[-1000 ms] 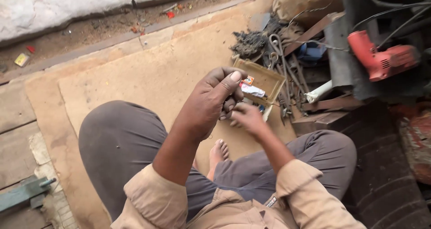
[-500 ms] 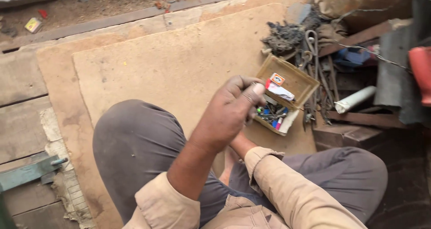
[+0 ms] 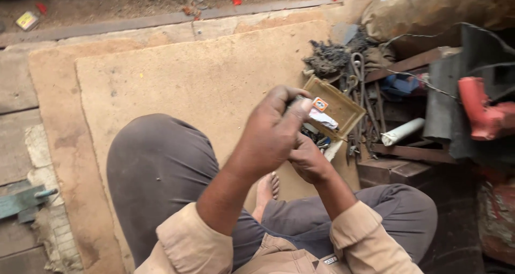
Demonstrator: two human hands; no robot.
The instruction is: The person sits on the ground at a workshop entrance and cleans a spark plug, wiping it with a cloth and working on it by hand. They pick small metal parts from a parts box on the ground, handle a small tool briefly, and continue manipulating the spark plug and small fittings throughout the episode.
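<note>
- Your left hand (image 3: 273, 132) is raised over the small open cardboard box (image 3: 335, 110), fingers curled, thumb tip by its near edge.
- Your right hand (image 3: 308, 158) sits just beneath the left one, touching it; what it holds is hidden.
- The box lies on the fibreboard sheet (image 3: 198, 81).
- Beside it to the right: a white tube (image 3: 402, 132) and a red power drill (image 3: 483, 113).
</note>
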